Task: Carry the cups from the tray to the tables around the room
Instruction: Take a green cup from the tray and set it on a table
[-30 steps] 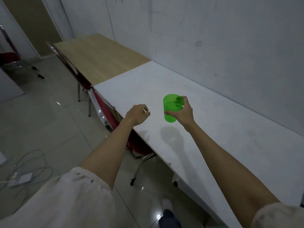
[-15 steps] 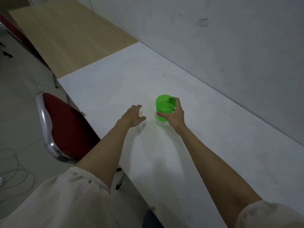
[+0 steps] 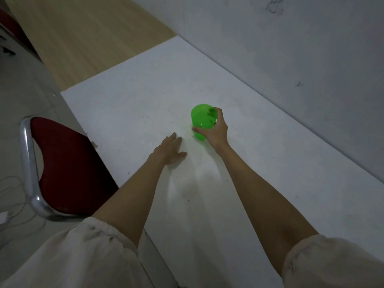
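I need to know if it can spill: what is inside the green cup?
The green cup looks empty: through its open top only green plastic shows, with dark shapes where fingers of the right hand wrap its translucent wall. That hand covers its near side.

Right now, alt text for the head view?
The right hand grips a green cup upright on a white table, while the left hand lies open and flat beside it. A red chair stands at the table's left edge.
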